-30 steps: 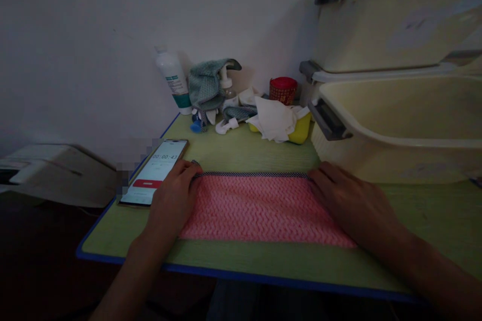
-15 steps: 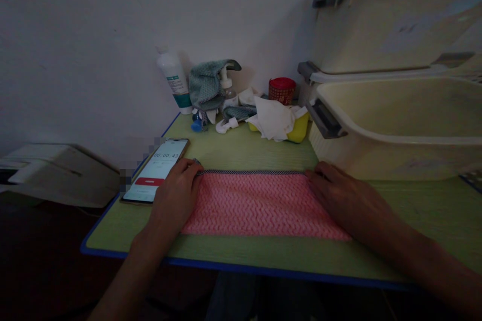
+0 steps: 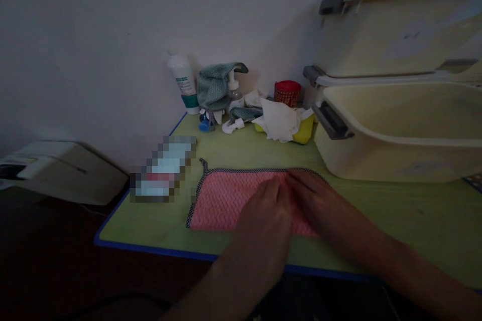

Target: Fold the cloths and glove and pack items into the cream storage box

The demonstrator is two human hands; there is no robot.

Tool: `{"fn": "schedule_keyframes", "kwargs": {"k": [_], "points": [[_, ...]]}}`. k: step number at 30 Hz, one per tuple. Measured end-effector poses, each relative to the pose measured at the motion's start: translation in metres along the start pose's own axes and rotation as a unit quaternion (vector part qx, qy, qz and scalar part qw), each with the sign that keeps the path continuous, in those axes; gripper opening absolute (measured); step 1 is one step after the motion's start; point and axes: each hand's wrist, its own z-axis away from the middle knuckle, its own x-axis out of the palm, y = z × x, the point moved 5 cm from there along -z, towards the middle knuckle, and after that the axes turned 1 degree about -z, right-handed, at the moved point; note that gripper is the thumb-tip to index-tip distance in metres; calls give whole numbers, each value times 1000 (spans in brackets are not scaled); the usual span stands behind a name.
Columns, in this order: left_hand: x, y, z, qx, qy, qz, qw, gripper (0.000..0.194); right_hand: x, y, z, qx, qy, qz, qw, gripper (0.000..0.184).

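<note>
A pink textured cloth [image 3: 222, 200] with a black-and-white checked edging lies folded into a wide rectangle on the table; a short loop of edging sticks out at its far left corner. Over the middle of the cloth is my left hand [image 3: 265, 215], its fingers curled in and the tips hidden, so what they pinch, if anything, does not show. Close beside it, my right hand [image 3: 314, 198] rests on the right part of the cloth with fingers stretched out flat toward the far edge. Both hands cover much of the cloth's right half.
A phone [image 3: 161, 168], blurred out, lies left on the green table [image 3: 395, 220]. Behind stand a white bottle [image 3: 183, 83], a pump bottle [image 3: 234, 91] beside a grey-green cloth [image 3: 214, 85], white tissues [image 3: 280, 118] and a red basket [image 3: 287, 93]. Cream plastic bins [image 3: 391, 158] stand at right.
My left hand has let go of the cloth's far left corner and moved right to its middle. My right hand has shifted slightly left, onto the cloth. The view has turned a little left.
</note>
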Motion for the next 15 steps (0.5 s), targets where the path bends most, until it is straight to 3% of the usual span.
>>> {"fn": "schedule_keyframes", "kwargs": {"k": [3,6,9,15], "points": [[21,17,-6,26,-29,-22,999,40,7,3,6,5,3,-16,1000,48],[32,9,-4,-47,-8,-25,999,48,12,5,8,3,-20,-6,1000,49],[32,-4,5,-84,-3,-17,996,59,12,6,8,0,-26,-1,1000,49],[22,-33,22,-76,-43,-29,996,66,10,6,8,20,-41,15,999,47]]}}
